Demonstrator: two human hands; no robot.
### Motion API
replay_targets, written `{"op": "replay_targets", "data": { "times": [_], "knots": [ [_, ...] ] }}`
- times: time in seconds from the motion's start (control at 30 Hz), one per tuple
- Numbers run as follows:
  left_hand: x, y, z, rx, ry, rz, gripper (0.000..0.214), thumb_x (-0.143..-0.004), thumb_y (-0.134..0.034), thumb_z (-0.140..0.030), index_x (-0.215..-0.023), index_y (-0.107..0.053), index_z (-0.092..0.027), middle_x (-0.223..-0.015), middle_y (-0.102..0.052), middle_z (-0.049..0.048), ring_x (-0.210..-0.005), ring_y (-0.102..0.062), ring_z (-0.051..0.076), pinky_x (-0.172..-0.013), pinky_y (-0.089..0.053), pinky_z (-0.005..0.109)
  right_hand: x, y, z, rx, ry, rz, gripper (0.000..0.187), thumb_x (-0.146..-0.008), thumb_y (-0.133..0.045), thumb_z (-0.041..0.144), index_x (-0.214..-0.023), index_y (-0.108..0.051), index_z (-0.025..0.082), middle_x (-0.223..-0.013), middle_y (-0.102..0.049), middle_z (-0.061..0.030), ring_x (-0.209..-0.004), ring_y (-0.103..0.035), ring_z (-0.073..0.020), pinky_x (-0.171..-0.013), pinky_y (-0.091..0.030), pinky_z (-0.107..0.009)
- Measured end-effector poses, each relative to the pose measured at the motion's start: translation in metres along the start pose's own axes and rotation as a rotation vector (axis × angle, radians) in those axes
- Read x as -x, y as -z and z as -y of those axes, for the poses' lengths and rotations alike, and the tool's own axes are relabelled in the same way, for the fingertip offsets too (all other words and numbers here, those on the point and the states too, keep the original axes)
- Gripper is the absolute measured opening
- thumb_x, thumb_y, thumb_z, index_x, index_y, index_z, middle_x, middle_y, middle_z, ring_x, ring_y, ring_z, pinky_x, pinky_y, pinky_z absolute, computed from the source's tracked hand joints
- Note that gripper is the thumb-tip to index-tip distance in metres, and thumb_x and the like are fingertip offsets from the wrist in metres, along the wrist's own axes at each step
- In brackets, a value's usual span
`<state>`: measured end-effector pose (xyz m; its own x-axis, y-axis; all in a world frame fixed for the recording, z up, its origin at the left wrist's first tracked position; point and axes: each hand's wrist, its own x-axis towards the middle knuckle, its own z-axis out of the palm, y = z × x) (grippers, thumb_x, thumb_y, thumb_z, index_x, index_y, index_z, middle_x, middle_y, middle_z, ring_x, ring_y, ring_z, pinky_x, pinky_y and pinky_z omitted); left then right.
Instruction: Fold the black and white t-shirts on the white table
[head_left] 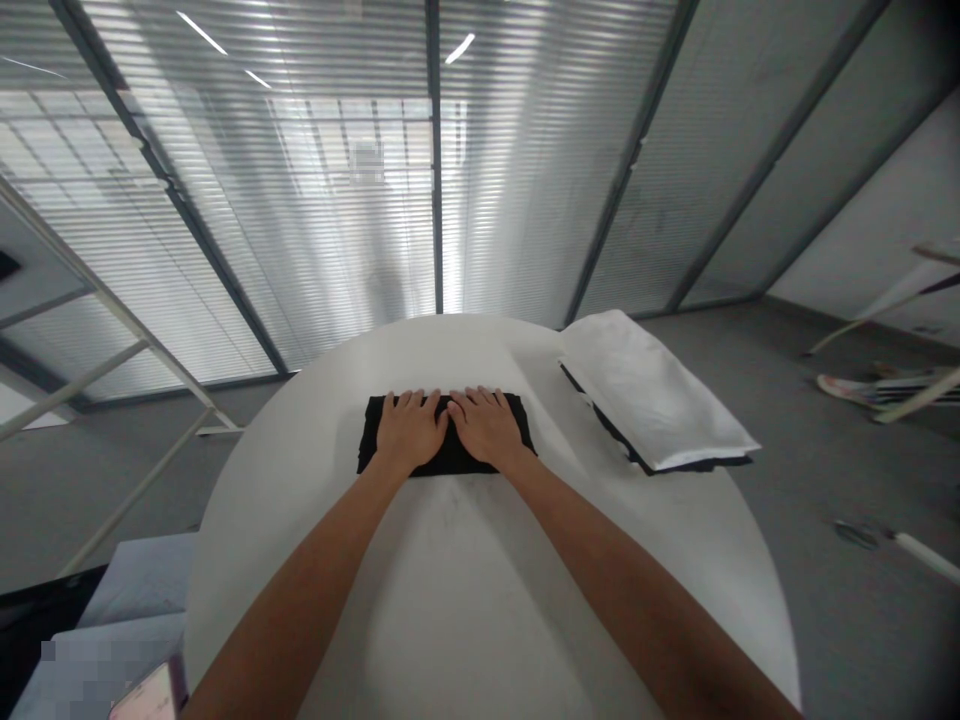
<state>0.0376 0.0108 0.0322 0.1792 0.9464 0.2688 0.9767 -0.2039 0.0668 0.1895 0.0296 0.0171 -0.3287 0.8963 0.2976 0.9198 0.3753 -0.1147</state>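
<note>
A black folded cloth (456, 455) lies flat on the round white table (450, 600), its long side running left to right. My left hand (409, 432) rests palm down on its left half, fingers stretched toward the far edge. On the right half lies my right hand (486, 428), also flat with its fingers extended. The two thumbs come close together near the cloth's middle. Both hands cover much of the cloth's upper surface.
A white folded cloth (652, 390) sits at the table's right edge, with black fabric (615, 430) beneath it. At lower left are a phone (150, 692) and papers (142, 580). A pale metal frame (127, 320) stands left. Glass panels with blinds (360, 200) rise behind.
</note>
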Motion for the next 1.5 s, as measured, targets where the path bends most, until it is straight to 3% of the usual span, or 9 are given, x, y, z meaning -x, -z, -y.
{"op": "replay_targets", "data": {
  "times": [0.23,0.4,0.63,0.87,1.0,1.13,1.23,1.37,1.5],
  "knots": [
    [0.018,0.004,0.01,-0.042,0.032,-0.091,0.054,-0.095,-0.029,-0.049,-0.137,-0.05,-0.022,-0.137,-0.054,0.0117,-0.128,-0.045,0.03,-0.113,-0.02,0.05,0.009,0.005,-0.013,0.017,-0.089,0.036,0.058,-0.098,-0.023,0.055,-0.14,-0.047,0.024,-0.143,-0.048,-0.0094,-0.134,-0.037,-0.0288,-0.111,-0.019,-0.049],
    [0.035,0.003,0.032,-0.01,0.082,-0.125,0.054,-0.094,-0.033,-0.052,-0.139,-0.048,-0.026,-0.144,-0.047,0.0098,-0.136,-0.036,0.03,-0.111,-0.027,0.05,0.029,0.009,-0.039,-0.057,-0.156,0.088,0.06,-0.095,-0.026,0.06,-0.146,-0.038,0.03,-0.151,-0.039,-0.0041,-0.137,-0.033,-0.0292,-0.106,-0.031,-0.049],
    [0.052,-0.013,0.064,0.245,0.214,-0.133,0.055,-0.096,-0.032,-0.051,-0.145,-0.038,-0.027,-0.151,-0.037,0.0078,-0.133,-0.042,0.027,-0.11,-0.033,0.048,0.048,0.003,-0.049,-0.05,-0.182,-0.018,0.057,-0.097,-0.027,0.054,-0.146,-0.038,0.027,-0.152,-0.037,-0.0025,-0.137,-0.034,-0.0288,-0.11,-0.029,-0.045],
    [0.058,-0.007,0.065,0.246,0.228,-0.145,0.054,-0.097,-0.032,-0.048,-0.147,-0.035,-0.027,-0.148,-0.043,0.007,-0.133,-0.042,0.027,-0.11,-0.031,0.048,0.046,0.002,-0.046,-0.041,-0.16,-0.058,0.053,-0.097,-0.032,0.05,-0.143,-0.043,0.025,-0.148,-0.042,-0.0051,-0.133,-0.038,-0.0283,-0.108,-0.03,-0.044],
    [0.061,-0.001,0.068,0.215,0.269,-0.117,0.056,-0.097,-0.029,-0.048,-0.147,-0.034,-0.024,-0.135,-0.057,0.0103,-0.13,-0.044,0.03,-0.108,-0.031,0.051,0.049,0.017,-0.041,0.006,-0.147,-0.057,0.048,-0.094,-0.038,0.048,-0.132,-0.052,0.023,-0.136,-0.053,-0.0091,-0.124,-0.046,-0.0291,-0.103,-0.032,-0.046],
    [0.06,-0.003,0.075,0.24,0.257,-0.096,0.054,-0.098,-0.025,-0.047,-0.147,-0.036,-0.024,-0.129,-0.061,0.0113,-0.126,-0.048,0.029,-0.105,-0.031,0.053,0.042,0.045,-0.034,0.129,-0.155,0.044,0.042,-0.084,-0.054,0.049,-0.111,-0.061,0.018,-0.115,-0.061,-0.0155,-0.112,-0.051,-0.034,-0.097,-0.034,-0.05],
    [0.057,-0.007,0.08,0.293,0.223,-0.076,0.055,-0.099,-0.024,-0.046,-0.148,-0.034,-0.023,-0.133,-0.059,0.0108,-0.125,-0.049,0.028,-0.106,-0.03,0.052,0.025,0.058,-0.026,0.126,-0.175,0.118,0.038,-0.085,-0.052,0.044,-0.11,-0.061,0.017,-0.116,-0.059,-0.0173,-0.112,-0.051,-0.0343,-0.093,-0.037,-0.048],
    [0.055,-0.01,0.084,0.323,0.191,-0.063,0.056,-0.098,-0.024,-0.047,-0.149,-0.032,-0.023,-0.136,-0.056,0.0097,-0.128,-0.046,0.028,-0.108,-0.027,0.052,-0.005,0.051,-0.005,-0.076,-0.038,0.193,0.046,-0.093,-0.04,0.044,-0.13,-0.051,0.021,-0.13,-0.055,-0.0137,-0.118,-0.051,-0.0279,-0.097,-0.038,-0.04],
    [0.055,-0.008,0.087,0.321,0.173,-0.044,0.057,-0.098,-0.022,-0.049,-0.149,-0.029,-0.024,-0.136,-0.056,0.0092,-0.127,-0.047,0.028,-0.108,-0.028,0.051,-0.027,0.039,0.013,-0.139,0.048,0.386,0.062,-0.092,-0.035,0.059,-0.141,-0.042,0.022,-0.137,-0.052,-0.0144,-0.123,-0.05,-0.0302,-0.099,-0.038,-0.045]
  ]
}}
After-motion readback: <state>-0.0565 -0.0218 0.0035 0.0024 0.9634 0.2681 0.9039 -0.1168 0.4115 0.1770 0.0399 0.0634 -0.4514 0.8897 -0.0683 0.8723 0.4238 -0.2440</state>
